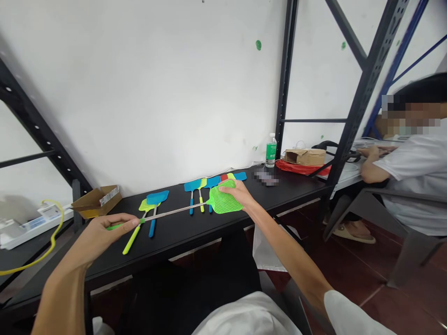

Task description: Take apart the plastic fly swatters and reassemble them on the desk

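Observation:
Between my two hands a green fly swatter (226, 199) with a long metal rod is held level above the dark table. My left hand (111, 229) is closed around its green handle. At the other end, my right hand (240, 191) pinches the perforated head, thumb on top. Under the rod lie a yellow-green fly swatter (132, 238) and a blue fly swatter (157, 199), their heads overlapping. Farther along, several more swatters, among them a blue one (192, 187), lie near the wall; the held head partly hides some, including a red one (224, 177).
An open cardboard box (96, 201) stands at the table's left end. To the right are a green-labelled bottle (271, 151), a brown carton (305, 157) and red plastic (296, 167). Black rack posts (284, 70) frame the table (268, 197). A seated person (419, 172) is at far right.

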The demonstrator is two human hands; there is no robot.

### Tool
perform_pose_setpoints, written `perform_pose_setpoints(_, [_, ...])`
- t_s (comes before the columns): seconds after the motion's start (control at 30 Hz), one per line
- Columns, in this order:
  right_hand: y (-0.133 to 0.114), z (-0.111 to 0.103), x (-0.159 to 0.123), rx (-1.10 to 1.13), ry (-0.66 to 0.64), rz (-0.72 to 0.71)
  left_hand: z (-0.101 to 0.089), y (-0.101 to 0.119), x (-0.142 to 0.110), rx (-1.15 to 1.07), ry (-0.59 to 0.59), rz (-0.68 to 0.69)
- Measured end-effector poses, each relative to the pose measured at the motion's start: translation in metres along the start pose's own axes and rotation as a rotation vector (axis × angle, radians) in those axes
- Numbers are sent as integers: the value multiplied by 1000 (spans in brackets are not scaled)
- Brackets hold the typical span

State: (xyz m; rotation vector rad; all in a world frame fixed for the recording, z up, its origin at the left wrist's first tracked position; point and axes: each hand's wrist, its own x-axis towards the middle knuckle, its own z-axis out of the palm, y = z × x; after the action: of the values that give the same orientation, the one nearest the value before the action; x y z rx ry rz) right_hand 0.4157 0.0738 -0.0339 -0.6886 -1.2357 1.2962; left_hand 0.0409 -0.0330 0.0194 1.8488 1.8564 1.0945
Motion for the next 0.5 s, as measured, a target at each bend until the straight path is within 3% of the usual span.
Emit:
perform_pose_setpoints(0.1, [6,15,-5,19,-14,21,19,18,2,5,-175,88])
perform_pose_setpoints(0.23, [7,25,-12,-6,-31,17,47,33,4,-33,-194,112])
perform_pose_setpoints(0.4, [-3,12,-7,-22,-41,-2,64,31,4,-135,-247,91])
perform_pose_setpoints(0.5, [-7,-1,0,-24,-72,10,68,27,3,-169,-391,94])
